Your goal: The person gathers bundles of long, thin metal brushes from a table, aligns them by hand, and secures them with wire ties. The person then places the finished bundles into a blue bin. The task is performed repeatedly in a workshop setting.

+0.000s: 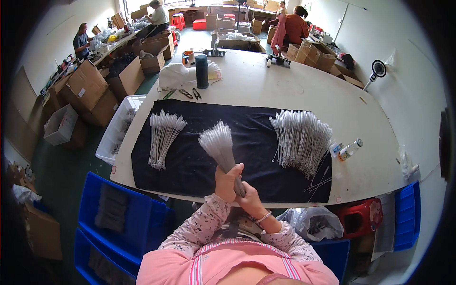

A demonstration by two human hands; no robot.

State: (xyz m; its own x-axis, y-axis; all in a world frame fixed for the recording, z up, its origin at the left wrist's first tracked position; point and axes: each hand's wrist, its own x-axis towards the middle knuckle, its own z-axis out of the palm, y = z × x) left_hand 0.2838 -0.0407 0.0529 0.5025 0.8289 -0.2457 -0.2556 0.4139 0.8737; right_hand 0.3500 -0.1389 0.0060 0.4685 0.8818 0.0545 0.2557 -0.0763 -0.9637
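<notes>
My left hand (224, 179) and my right hand (249, 197) both grip the wire stems of one bundle of small white bottle brushes (218, 142), bristle ends fanning up and away over a black cloth (190, 164) on the white table (285, 90). A smaller fan of the same brushes (163, 135) lies on the cloth to the left. A large heap of brushes (301, 137) lies on the cloth to the right.
A small clear bottle (350, 149) lies at the cloth's right end. A dark cylinder (202, 71), pliers (190, 93) and white bags sit at the far side. Blue bins (118, 213) stand lower left, a red stool (363, 216) right. Other people work among cardboard boxes behind.
</notes>
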